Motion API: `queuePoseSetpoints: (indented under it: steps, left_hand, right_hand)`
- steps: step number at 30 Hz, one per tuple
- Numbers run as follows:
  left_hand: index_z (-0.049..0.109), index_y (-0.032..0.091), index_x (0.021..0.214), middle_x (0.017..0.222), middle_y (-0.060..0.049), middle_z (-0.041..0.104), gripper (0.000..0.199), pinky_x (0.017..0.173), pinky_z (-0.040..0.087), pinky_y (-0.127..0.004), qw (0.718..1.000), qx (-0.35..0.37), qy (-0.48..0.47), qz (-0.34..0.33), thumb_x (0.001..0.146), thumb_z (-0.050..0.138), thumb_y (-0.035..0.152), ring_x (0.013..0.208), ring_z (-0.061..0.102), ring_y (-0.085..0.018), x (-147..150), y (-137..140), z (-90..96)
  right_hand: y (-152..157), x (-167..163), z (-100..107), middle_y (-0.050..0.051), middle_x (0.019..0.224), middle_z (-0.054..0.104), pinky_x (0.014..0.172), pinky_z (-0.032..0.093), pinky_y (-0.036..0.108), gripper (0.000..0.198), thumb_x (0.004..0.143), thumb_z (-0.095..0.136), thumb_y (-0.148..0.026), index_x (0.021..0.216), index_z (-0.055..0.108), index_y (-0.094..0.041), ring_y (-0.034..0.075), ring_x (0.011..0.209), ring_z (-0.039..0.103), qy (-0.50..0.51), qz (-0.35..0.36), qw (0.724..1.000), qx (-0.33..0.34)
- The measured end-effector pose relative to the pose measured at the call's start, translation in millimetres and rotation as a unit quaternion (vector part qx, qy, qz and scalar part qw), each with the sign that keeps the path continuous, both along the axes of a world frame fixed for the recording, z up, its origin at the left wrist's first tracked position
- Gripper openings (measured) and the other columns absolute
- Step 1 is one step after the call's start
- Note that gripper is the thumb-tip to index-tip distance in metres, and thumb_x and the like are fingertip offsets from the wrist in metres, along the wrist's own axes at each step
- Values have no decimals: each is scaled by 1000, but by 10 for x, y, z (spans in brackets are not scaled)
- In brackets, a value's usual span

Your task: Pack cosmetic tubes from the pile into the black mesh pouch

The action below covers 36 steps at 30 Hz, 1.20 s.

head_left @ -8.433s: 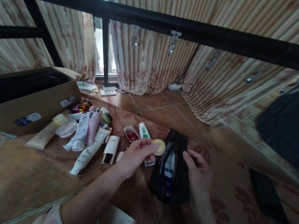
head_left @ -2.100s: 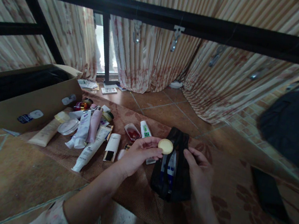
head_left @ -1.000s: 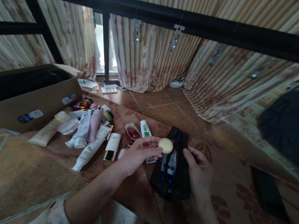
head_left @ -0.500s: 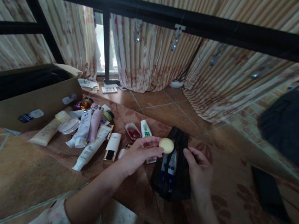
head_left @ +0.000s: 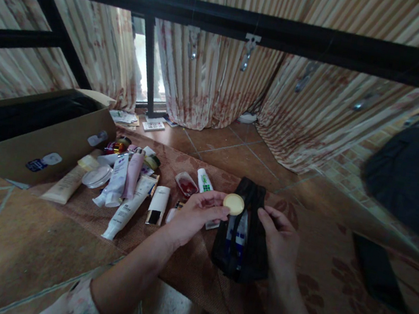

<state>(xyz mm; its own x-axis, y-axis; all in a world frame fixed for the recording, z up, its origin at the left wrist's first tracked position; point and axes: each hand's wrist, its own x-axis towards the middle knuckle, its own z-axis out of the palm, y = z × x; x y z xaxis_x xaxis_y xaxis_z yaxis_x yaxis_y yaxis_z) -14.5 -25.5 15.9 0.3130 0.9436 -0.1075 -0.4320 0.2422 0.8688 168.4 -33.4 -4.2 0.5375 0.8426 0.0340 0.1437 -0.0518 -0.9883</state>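
Between the thumb and fingers of my left hand (head_left: 200, 214) is a round, pale yellow lid-like disc (head_left: 233, 204), held over the left edge of a black mesh pouch (head_left: 253, 255). My right hand (head_left: 280, 236) pinches the right rim of that pouch. Through its long unzipped slit, blue and white packaging (head_left: 239, 234) shows inside. Just behind my left hand lie a white tube with green print (head_left: 204, 180) and a clear container with red contents (head_left: 186, 184). To its left stands a white bottle with a shiny cap (head_left: 158, 205).
Several tubes and jars, among them a white tube (head_left: 131, 207) and a pink bottle (head_left: 134, 172), lie heaped on the brown patterned mat (head_left: 316, 239). A cardboard box (head_left: 70, 147) with black plastic stands at left. A dark phone-like slab (head_left: 378, 274) lies at right. A black metal bar (head_left: 232, 19) crosses above.
Almost nothing differs. The yellow disc and both hands sit very slightly further right, with the same grips.
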Motion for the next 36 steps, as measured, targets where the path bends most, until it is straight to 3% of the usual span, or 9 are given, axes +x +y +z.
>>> queuePoseSetpoints:
  steps: [36]
  left_hand:
    - [70,16,104,78,-1,66,37,64,41,-21,1000,18,-8,-21,70,77,26,66,57,-8,-17,17,-33]
  right_hand:
    - [0,-4,6,4,81,73,69,52,31,35,63,75,-42,87,72,-17,19,73,67,6,-3,1000,-9]
